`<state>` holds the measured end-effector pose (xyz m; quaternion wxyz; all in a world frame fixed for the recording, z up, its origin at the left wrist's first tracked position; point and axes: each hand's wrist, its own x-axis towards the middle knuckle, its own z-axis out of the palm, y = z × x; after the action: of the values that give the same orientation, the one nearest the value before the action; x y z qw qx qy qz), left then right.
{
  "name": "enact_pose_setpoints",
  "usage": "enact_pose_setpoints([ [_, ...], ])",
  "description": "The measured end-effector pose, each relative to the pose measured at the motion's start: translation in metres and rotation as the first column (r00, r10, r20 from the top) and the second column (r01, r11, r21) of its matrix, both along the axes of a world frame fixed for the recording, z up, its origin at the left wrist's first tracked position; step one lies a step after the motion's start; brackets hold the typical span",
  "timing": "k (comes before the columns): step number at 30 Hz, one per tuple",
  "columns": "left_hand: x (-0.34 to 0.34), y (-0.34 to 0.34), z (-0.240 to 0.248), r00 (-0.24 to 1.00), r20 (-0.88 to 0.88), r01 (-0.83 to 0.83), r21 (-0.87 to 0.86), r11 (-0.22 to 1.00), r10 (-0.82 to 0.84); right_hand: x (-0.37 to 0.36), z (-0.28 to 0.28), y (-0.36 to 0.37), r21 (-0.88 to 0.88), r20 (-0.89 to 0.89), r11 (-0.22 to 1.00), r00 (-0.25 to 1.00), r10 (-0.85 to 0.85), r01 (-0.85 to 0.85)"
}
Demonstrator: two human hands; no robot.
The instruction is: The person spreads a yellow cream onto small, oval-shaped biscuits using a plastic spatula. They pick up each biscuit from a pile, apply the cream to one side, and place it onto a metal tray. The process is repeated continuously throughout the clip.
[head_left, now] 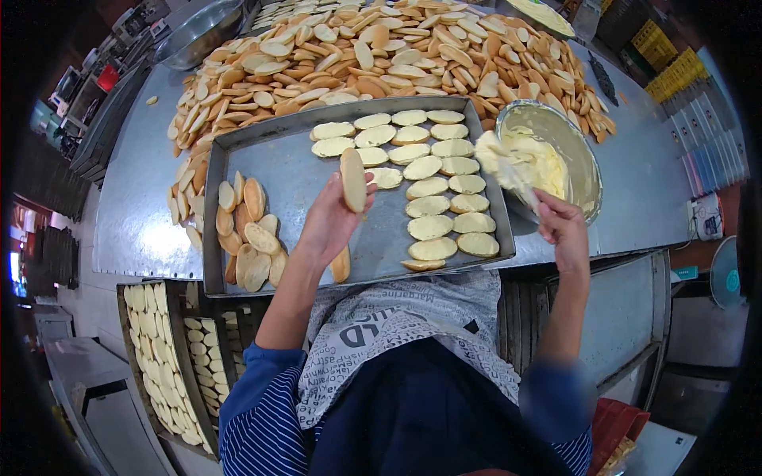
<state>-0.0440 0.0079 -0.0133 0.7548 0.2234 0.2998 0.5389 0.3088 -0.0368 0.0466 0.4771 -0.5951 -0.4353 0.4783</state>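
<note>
My left hand (327, 218) grips an oval bread slice (353, 179) upright above the middle of a metal baking tray (349, 278). No cream shows on the face turned toward me. Over the near left rim of a metal bowl (587, 155), my right hand (563, 226) is closed on a spatula (530, 198). Its blade is mostly hidden under a thick lump of pale yellow cream (502, 163). More cream (548, 163) lies in the bowl. Coated slices (429, 208) lie in rows along the tray's right and far parts. Plain slices (255, 266) are heaped at its left.
A large pile of bread slices (381, 59) covers the table (131, 222) beyond the tray. A steel bowl (202, 36) stands far left. At lower left, racked trays (171, 357) hold pale slices. Yellow crates (671, 67) are stacked at far right.
</note>
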Motion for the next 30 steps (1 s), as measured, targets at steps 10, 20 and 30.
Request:
enact_pose_setpoints([
  [10,0.015,-0.016,0.018,0.993,-0.022,0.118,0.068,0.991,-0.117,-0.076,-0.023,-0.015,0.281,0.014,0.955,0.996,0.092,-0.092],
  [20,0.03,-0.026,0.017,0.966,0.225,0.123,0.022,0.992,-0.125,-0.129,-0.06,-0.02,0.685,0.478,0.693,0.856,-0.196,-0.224],
  [30,0.012,-0.02,0.003,0.966,0.252,0.06,0.028,0.998,-0.065,-0.104,-0.04,-0.026,0.596,0.774,0.604,0.58,-0.256,-0.528],
])
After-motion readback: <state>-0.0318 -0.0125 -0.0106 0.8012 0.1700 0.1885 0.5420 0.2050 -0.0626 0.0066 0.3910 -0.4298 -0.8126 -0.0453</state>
